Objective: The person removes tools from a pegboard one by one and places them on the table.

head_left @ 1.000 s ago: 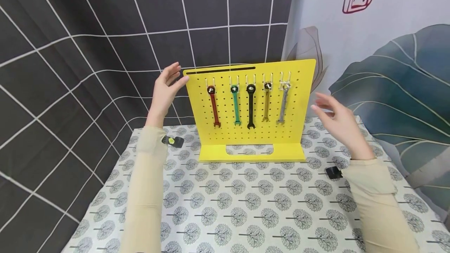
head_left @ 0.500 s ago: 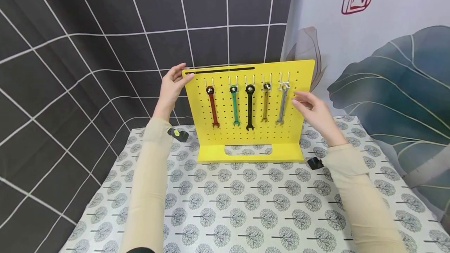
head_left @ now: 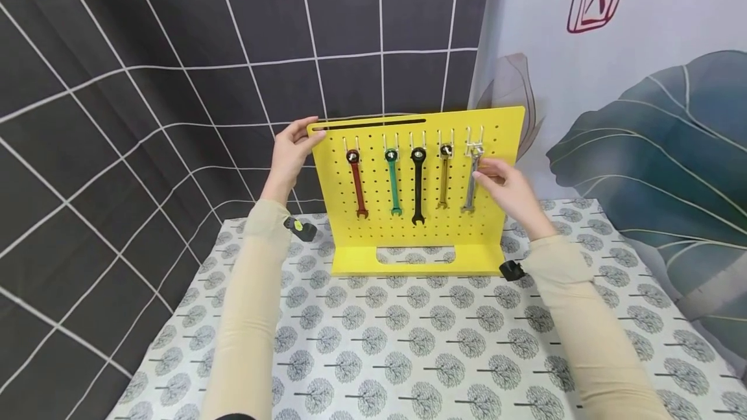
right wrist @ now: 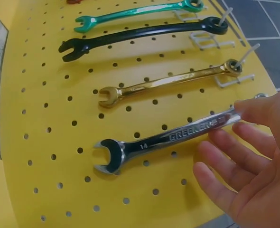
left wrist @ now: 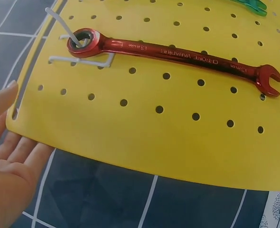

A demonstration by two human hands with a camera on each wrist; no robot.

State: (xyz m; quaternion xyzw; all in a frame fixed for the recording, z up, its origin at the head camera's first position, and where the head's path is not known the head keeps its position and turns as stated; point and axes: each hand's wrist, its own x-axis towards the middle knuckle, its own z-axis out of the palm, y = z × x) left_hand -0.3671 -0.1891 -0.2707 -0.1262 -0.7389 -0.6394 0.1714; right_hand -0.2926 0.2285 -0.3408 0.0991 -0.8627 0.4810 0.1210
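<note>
My left hand (head_left: 288,157) grips the upper left corner of the yellow pegboard (head_left: 509,138). In the left wrist view its thumb lies at the front by the slot, with the fingers behind the board. At the far right hangs a silver combination wrench (right wrist: 178,135) marked 14. My right hand (right wrist: 258,147) pinches it near its ring end, which the hand partly hides. Left of it, a gold wrench (right wrist: 168,81), a black wrench (right wrist: 144,35), a green wrench (head_left: 394,185) and a red wrench (left wrist: 178,54) hang from white hooks by their ring ends.
The pegboard's flat foot (head_left: 356,261) stands on a table with a tree-print cloth (head_left: 397,342). Dark curtain with white grid lines (head_left: 350,18) hangs behind and to the left. A leaf-patterned curtain (head_left: 653,135) is on the right.
My right hand has moved left from beside the board and taken hold of the silver wrench. My left hand has moved right onto the board's upper left corner.
</note>
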